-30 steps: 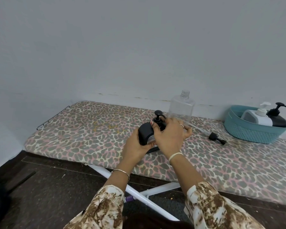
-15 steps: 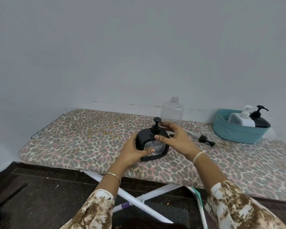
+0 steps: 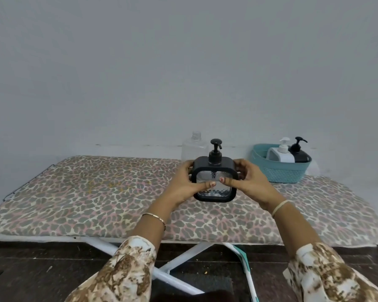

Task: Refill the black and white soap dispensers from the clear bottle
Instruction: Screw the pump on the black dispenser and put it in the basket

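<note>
A leopard-print ironing board (image 3: 85,192) runs across the view, its left stretch bare cloth. Near its middle the left hand (image 3: 183,182) grips the left side of a black-framed dispenser (image 3: 215,166): the fingers curl round the frame's far edge and the thumb lies across the clear front panel. Just behind those fingers, against the wall, stands the clear bottle (image 3: 193,149), upright with its threaded neck uncapped and its lower part hidden by the hand and the dispenser. The dispenser sits upright between both hands, its pump (image 3: 215,147) pointing up. Whether its base touches the board or hangs just above it cannot be told. The right hand (image 3: 247,182) mirrors the left, with its fingers wrapped round the right edge and its thumb on the front panel; the two thumb tips almost meet. Further right, well apart from the hands, a teal basket (image 3: 279,173) rests on the board and holds a white dispenser (image 3: 280,154) and, touching its right side, a black dispenser (image 3: 300,155).
</note>
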Demonstrator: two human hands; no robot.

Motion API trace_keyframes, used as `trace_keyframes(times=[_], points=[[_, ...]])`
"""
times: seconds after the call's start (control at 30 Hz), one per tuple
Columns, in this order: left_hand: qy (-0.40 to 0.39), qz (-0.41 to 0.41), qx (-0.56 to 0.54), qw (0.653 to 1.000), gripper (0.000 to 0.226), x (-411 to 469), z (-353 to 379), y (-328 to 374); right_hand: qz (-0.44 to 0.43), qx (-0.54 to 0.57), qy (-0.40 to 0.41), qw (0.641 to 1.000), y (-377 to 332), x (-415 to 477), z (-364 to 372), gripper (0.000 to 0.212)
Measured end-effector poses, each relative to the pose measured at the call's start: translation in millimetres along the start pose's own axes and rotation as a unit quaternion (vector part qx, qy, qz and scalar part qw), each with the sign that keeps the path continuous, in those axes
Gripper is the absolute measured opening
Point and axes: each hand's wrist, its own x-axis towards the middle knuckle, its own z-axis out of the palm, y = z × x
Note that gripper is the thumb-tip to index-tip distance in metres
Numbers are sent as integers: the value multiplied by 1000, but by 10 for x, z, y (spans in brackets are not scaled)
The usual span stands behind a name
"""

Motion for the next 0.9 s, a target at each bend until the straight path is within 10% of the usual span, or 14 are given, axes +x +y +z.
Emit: trace_keyframes(times=[0.5,0.9], points=[[92,27,74,993,39,1301,1373,874,27,-200,337,920,226,342,-713,40],[42,64,38,996,35,2312,1861,880,-11,-206,404,891,504,987,-1211,54]])
